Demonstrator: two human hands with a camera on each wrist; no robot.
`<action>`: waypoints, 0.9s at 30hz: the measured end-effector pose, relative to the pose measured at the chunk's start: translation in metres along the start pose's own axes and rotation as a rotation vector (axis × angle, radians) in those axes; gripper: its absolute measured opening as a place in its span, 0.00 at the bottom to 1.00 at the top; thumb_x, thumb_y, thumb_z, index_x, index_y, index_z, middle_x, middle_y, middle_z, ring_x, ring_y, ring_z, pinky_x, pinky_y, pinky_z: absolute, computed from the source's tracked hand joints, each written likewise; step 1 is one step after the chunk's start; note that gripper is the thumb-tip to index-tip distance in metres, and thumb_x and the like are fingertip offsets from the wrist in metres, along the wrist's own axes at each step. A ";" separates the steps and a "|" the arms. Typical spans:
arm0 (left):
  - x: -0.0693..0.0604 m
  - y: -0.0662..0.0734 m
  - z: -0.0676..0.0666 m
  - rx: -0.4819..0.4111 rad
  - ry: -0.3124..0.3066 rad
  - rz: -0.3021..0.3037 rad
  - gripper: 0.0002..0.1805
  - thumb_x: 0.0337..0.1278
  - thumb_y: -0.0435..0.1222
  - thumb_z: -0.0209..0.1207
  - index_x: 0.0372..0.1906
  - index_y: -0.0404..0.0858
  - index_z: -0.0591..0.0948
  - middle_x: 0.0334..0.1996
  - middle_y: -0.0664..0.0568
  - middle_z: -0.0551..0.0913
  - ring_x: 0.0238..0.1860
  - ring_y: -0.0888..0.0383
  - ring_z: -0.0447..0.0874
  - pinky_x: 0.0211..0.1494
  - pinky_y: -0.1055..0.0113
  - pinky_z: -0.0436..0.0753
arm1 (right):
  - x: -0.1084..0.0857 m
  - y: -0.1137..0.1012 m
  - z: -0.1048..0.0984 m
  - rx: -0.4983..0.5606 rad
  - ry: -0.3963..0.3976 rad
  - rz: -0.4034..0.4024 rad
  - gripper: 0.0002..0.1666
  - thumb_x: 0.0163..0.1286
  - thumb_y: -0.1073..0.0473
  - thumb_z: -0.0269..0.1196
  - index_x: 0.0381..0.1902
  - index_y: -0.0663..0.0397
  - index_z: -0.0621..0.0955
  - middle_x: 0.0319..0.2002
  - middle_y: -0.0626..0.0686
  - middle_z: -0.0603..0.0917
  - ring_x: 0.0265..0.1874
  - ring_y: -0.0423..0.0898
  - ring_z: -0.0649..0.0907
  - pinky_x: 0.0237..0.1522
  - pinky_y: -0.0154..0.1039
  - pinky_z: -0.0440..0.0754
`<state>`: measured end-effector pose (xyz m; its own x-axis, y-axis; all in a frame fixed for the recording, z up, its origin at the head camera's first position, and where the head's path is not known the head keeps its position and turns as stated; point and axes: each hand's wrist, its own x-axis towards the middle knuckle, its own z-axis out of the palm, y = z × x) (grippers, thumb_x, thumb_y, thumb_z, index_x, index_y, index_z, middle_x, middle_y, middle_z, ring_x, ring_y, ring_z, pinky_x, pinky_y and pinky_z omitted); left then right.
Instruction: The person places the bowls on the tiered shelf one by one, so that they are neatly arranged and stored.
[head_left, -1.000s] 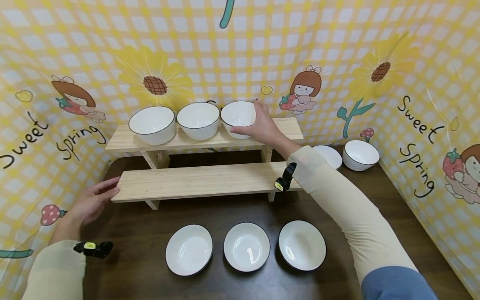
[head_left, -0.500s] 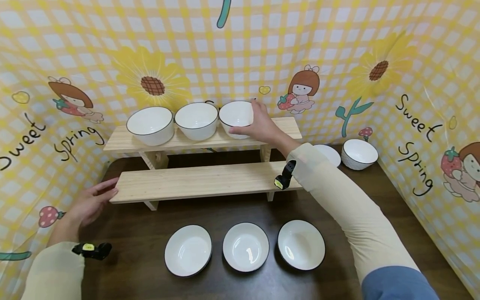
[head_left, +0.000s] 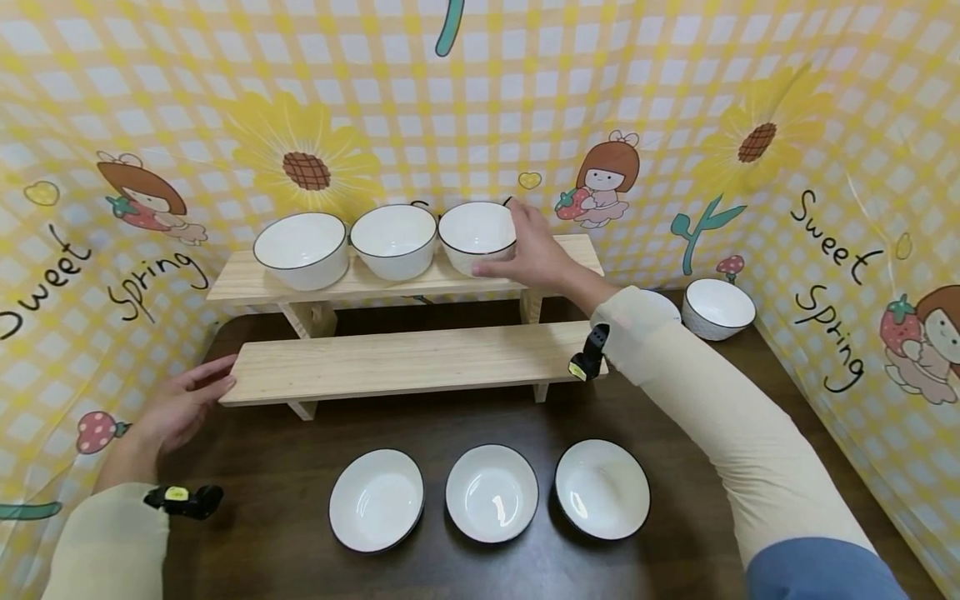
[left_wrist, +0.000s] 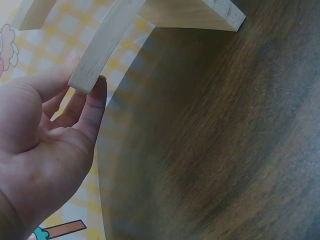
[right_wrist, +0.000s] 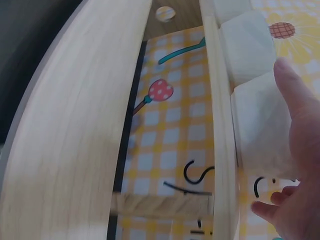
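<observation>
A two-step wooden shelf stands on the dark table. My left hand pinches the left end of its lower board, thumb on one face and fingers on the other, as the left wrist view shows. On the upper board sits a row of white dark-rimmed bowls: the left bowl, the middle bowl and the right bowl. My right hand is at the right bowl's right side, thumb and fingers spread loosely. In the right wrist view the thumb lies over the bowl's side; contact is unclear.
In front of the shelf, three more bowls stand in a row: a left one, a centre one and a right one. Behind my right arm are a partly hidden white dish and a textured bowl. Patterned cloth encloses the table.
My right hand has loosened from the right bowl and shifted slightly right, showing more of its rim. The bowl stays in place. My left hand keeps its hold on the shelf.
</observation>
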<state>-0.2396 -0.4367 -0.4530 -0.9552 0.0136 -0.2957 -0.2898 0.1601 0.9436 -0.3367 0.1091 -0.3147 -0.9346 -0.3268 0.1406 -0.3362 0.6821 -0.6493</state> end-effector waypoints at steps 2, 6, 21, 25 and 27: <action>0.000 0.000 0.000 0.003 -0.003 0.001 0.32 0.66 0.42 0.66 0.74 0.52 0.73 0.47 0.73 0.76 0.45 0.75 0.77 0.45 0.79 0.78 | -0.005 0.004 -0.003 -0.038 -0.016 -0.038 0.69 0.60 0.38 0.74 0.82 0.56 0.45 0.79 0.64 0.48 0.77 0.59 0.51 0.75 0.56 0.56; 0.000 0.001 0.000 0.022 0.000 -0.003 0.33 0.66 0.43 0.67 0.74 0.53 0.73 0.46 0.74 0.76 0.44 0.75 0.77 0.45 0.79 0.78 | -0.015 0.010 -0.009 -0.094 -0.043 -0.097 0.65 0.65 0.39 0.70 0.82 0.58 0.45 0.79 0.65 0.47 0.78 0.61 0.48 0.76 0.60 0.52; -0.001 0.002 0.001 0.041 0.000 -0.005 0.32 0.67 0.43 0.66 0.74 0.53 0.72 0.43 0.80 0.78 0.43 0.77 0.76 0.44 0.79 0.78 | -0.069 0.036 -0.030 -0.249 -0.142 -0.165 0.61 0.72 0.39 0.64 0.82 0.63 0.42 0.80 0.67 0.41 0.79 0.61 0.41 0.76 0.61 0.43; -0.001 0.002 0.001 0.025 -0.006 0.006 0.31 0.68 0.41 0.65 0.73 0.53 0.73 0.43 0.79 0.78 0.43 0.76 0.77 0.43 0.79 0.78 | -0.084 0.041 -0.033 -0.262 -0.143 -0.195 0.61 0.71 0.40 0.66 0.81 0.64 0.45 0.80 0.66 0.42 0.79 0.62 0.43 0.76 0.61 0.44; 0.000 0.001 0.001 -0.004 -0.014 0.018 0.29 0.69 0.38 0.64 0.73 0.52 0.74 0.43 0.78 0.79 0.43 0.76 0.78 0.43 0.79 0.79 | -0.092 0.043 -0.035 -0.280 -0.142 -0.202 0.61 0.70 0.40 0.67 0.81 0.64 0.46 0.80 0.66 0.43 0.79 0.63 0.44 0.76 0.62 0.46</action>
<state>-0.2396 -0.4353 -0.4519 -0.9593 0.0307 -0.2806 -0.2728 0.1554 0.9494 -0.2691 0.1916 -0.3297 -0.8271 -0.5474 0.1275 -0.5497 0.7404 -0.3869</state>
